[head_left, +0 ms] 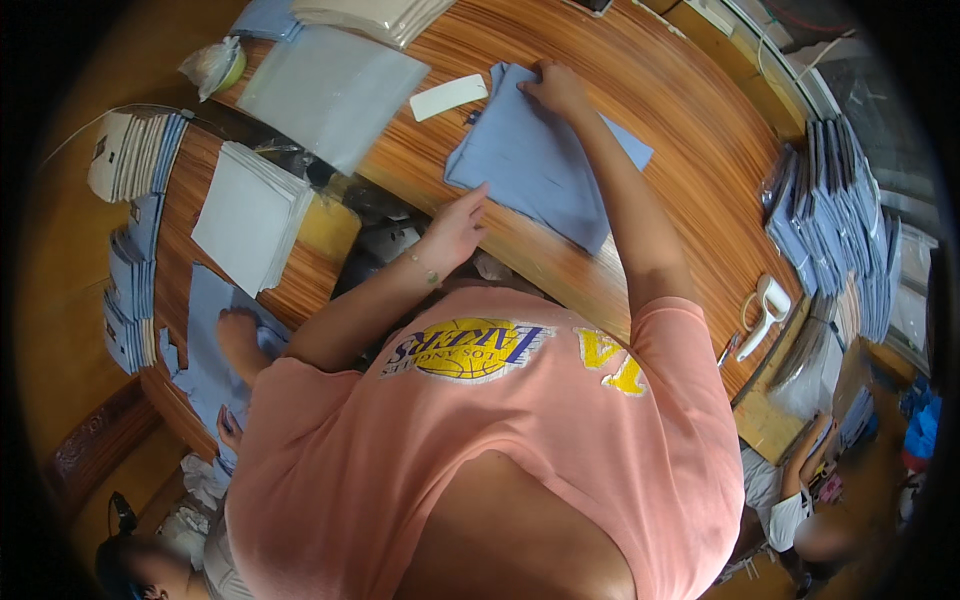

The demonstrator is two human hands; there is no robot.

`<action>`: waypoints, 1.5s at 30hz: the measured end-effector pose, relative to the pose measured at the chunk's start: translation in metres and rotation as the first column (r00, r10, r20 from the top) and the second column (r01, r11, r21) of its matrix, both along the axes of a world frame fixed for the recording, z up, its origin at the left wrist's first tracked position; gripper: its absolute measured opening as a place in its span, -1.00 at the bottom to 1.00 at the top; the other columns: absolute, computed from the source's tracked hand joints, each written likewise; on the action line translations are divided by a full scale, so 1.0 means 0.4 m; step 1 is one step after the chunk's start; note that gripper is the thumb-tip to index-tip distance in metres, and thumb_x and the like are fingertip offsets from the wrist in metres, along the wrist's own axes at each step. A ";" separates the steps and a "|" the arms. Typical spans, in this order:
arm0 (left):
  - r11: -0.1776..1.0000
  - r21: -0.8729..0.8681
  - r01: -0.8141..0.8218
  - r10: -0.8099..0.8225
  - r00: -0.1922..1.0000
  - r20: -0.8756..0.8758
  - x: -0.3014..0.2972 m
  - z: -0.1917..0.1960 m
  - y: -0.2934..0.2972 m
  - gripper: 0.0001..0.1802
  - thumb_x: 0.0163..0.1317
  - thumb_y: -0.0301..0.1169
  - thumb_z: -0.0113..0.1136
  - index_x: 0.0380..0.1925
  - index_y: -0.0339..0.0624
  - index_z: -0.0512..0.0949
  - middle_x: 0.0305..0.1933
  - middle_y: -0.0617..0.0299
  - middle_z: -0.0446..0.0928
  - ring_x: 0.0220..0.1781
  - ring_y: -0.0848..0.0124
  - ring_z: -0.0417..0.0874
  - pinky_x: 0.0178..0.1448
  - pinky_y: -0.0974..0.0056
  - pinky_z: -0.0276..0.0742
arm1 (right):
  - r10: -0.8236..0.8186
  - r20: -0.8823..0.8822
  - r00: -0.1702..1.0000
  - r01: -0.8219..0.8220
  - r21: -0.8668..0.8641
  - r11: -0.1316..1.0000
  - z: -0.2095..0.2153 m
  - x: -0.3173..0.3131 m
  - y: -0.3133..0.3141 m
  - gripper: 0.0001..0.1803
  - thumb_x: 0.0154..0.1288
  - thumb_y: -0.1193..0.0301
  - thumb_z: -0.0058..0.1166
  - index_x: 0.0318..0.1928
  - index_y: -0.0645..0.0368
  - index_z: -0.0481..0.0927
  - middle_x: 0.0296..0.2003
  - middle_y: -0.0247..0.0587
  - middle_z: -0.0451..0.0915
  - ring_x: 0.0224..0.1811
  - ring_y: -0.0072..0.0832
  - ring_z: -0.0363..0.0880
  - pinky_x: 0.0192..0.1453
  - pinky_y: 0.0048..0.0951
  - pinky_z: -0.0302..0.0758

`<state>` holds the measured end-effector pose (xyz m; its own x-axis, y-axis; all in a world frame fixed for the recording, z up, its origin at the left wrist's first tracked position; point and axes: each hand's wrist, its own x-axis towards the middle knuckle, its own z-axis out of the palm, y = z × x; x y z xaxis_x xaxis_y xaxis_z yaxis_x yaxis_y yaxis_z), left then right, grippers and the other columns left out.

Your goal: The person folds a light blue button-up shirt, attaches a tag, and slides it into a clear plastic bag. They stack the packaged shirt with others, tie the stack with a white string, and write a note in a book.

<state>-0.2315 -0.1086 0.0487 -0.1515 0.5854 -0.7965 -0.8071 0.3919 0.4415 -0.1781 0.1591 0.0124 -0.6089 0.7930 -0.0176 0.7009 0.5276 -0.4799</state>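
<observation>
A folded light-blue cloth [540, 165] lies on the striped wooden table [690, 150]. My right hand [555, 88] rests on the cloth's far top corner, fingers curled onto its edge. Fingers apart, my left hand [455, 225] lies flat at the near left corner and touches the fabric. A small white card [448, 97] lies just left of the cloth. My pink T-shirt fills the lower middle of the view.
Clear plastic bags [330, 85] lie at the far left. A stack of white sheets [250, 215] sits on a lower table, where another person's hands [235, 335] press a blue cloth. Stacks of folded blue cloths [835, 220] stand right, a white tape dispenser [765, 310] near them.
</observation>
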 end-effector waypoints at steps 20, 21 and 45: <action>0.411 0.212 0.886 0.091 0.191 -0.977 -0.081 0.349 0.298 -0.60 0.08 -0.70 0.16 -0.02 -0.35 0.50 -0.04 0.13 0.57 -0.01 0.44 0.56 0.13 0.36 0.45 | -0.252 -0.545 0.800 0.150 -0.226 0.963 0.554 0.652 -0.182 -0.73 0.11 0.42 0.21 -0.14 0.17 0.64 -0.20 -0.24 0.64 -0.11 -0.47 0.57 0.06 -0.40 0.45; 0.370 0.196 0.908 0.005 0.209 -0.978 -0.070 0.332 0.282 -0.62 0.03 -0.74 0.10 -0.10 -0.33 0.57 -0.04 0.13 0.60 0.00 0.41 0.58 0.16 0.34 0.43 | -0.276 -0.473 0.836 0.169 -0.257 0.952 0.541 0.675 -0.244 -0.74 0.09 0.45 0.19 -0.15 0.19 0.65 -0.17 -0.22 0.65 -0.07 -0.44 0.57 0.11 -0.37 0.45; 0.392 -0.156 0.907 -0.491 0.063 -0.869 -0.055 -0.086 0.087 -0.73 0.06 -0.36 0.33 -0.36 -0.35 0.53 -0.53 0.15 0.56 -0.52 0.47 0.54 -0.39 0.39 0.45 | -0.863 -0.231 0.450 0.311 -0.865 0.394 -0.025 0.660 -0.661 -0.75 0.09 0.56 0.23 -0.23 0.26 0.45 -0.59 -0.38 0.48 -0.62 -0.67 0.40 -0.56 -0.63 0.30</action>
